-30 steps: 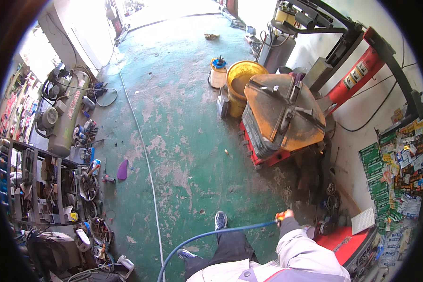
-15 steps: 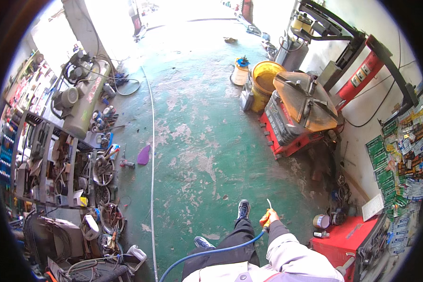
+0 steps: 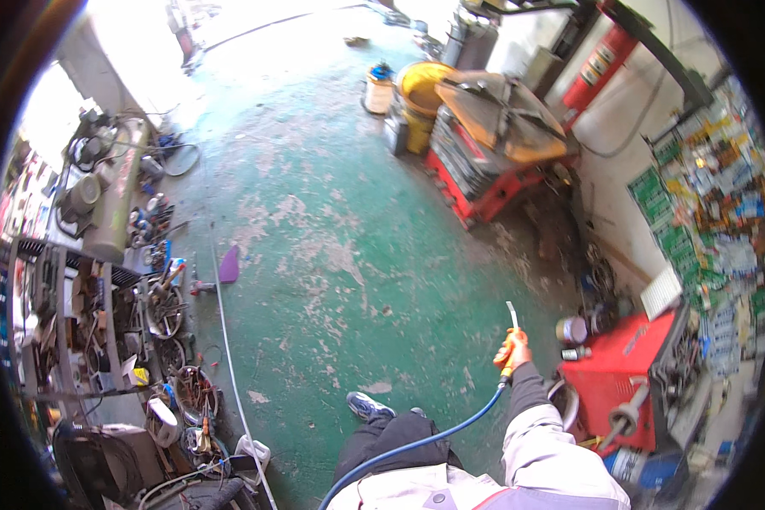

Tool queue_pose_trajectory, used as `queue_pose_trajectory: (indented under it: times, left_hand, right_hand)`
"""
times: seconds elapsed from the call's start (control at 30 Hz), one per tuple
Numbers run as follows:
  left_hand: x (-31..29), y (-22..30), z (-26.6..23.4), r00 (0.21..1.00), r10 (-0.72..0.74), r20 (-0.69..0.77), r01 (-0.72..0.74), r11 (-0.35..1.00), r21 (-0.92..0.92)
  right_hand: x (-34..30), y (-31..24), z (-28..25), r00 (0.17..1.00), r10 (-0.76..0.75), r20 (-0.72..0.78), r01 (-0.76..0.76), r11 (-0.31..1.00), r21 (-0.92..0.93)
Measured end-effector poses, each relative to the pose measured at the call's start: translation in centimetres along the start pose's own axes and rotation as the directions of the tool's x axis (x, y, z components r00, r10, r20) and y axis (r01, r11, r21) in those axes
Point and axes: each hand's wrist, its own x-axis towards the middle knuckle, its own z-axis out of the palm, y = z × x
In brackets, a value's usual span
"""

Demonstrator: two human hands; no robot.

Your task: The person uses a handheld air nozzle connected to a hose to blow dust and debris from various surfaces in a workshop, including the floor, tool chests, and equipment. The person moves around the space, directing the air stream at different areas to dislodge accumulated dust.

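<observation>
My right hand [image 3: 521, 347] is closed around an orange air blow gun [image 3: 507, 367], held out over the floor at the lower right. The gun's thin, pale nozzle [image 3: 512, 315] points away from me. A blue air hose [image 3: 450, 432] runs from the gun's lower end, curving across my lap to the bottom edge. Right of this hand is a red machine [image 3: 608, 365] with a horizontal shaft; a small bottle [image 3: 576, 354] and a round tin [image 3: 571, 329] are near its left edge. My left hand is out of sight.
A worn green floor [image 3: 314, 280] stretches ahead, crossed by a pale hose [image 3: 229, 357] on the left. Cluttered shelves [image 3: 102, 323] and a compressor tank [image 3: 115, 200] line the left side. At the upper right are a tyre changer [image 3: 501, 136] and a yellow drum [image 3: 418, 127].
My right hand has moved right with the blow gun, closer to the red machine. The view has turned, and one shoe has mostly gone out of sight behind my leg.
</observation>
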Motion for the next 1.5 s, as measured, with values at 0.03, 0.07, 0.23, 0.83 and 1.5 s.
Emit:
queue_pose_trajectory:
  times: [0.03,0.07,0.23,0.83,1.5]
  left_hand:
    - [0.2,1.1,-0.4,0.998,0.032,0.052,-0.030,0.998,-0.054]
    - [0.0,2.5,-0.7,0.999,-0.018,0.051,0.020,0.999,-0.040]
    - [0.8,9.0,0.8,0.972,-0.232,0.032,0.233,0.972,-0.023]
    - [-11.1,12.3,16.6,0.867,-0.498,-0.025,0.498,0.864,0.072]
    - [-4.7,-9.5,36.5,0.764,-0.151,-0.628,0.063,0.985,-0.160]
  right_hand:
    - [-0.8,-1.1,-3.9,0.997,-0.078,-0.023,0.079,0.995,0.065]
    - [-2.1,-1.8,-8.3,0.991,-0.082,-0.104,0.093,0.990,0.104]
    - [-12.2,3.0,-31.1,0.921,-0.017,-0.389,0.108,0.971,0.213]
    - [-5.6,17.4,-25.8,0.896,0.386,-0.219,-0.416,0.903,-0.110]
    - [-26.5,32.4,11.2,0.580,0.480,0.659,0.752,-0.004,-0.659]
